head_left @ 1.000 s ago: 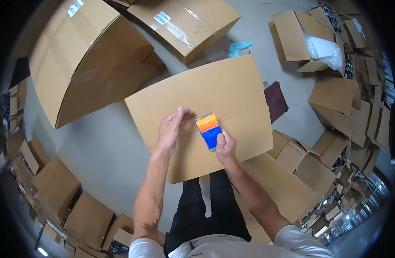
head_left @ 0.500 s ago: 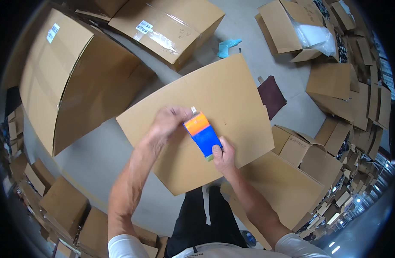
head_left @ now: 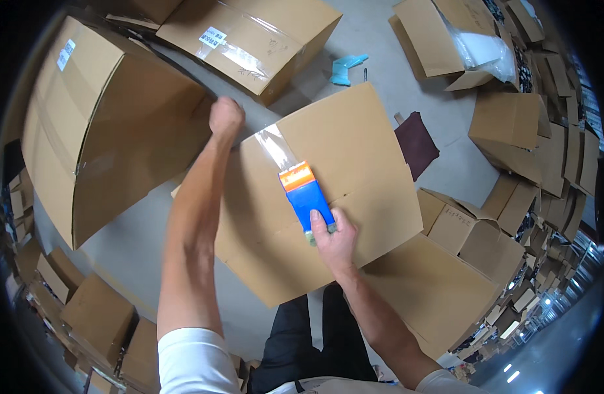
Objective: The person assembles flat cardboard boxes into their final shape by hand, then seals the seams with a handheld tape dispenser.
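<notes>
Since half a second ago: left hand (head_left: 227, 117) is off the tape dispenser (head_left: 305, 197) and out past the far-left edge of the big carton (head_left: 367, 151); a strip of clear tape (head_left: 275, 146) now shows on the carton top. Right hand (head_left: 335, 240) keeps its grip.

Landmark = big carton. Dispenser, blue body with orange front end, sits over the middle of the carton top, front end toward the carton's far edge. Can't tell if it touches the board. Strip runs from the front end to that far edge, shiny.

Right hand: wrapped round the dispenser's near end, thumb on top, over the carton's near half. Left hand: balled into a fist, fingers tucked under; can't tell if anything is inside. Left forearm crosses over the carton's left part.

Around the carton: tall box (head_left: 134, 131) to its left, taped box (head_left: 249, 43) with a white label beyond its far edge, teal piece (head_left: 345, 69) on the floor past its far corner, maroon sheet (head_left: 417, 146) just off its right side, open box (head_left: 433, 49) with plastic wrap (head_left: 482, 52) farther out, far right of it.
</notes>
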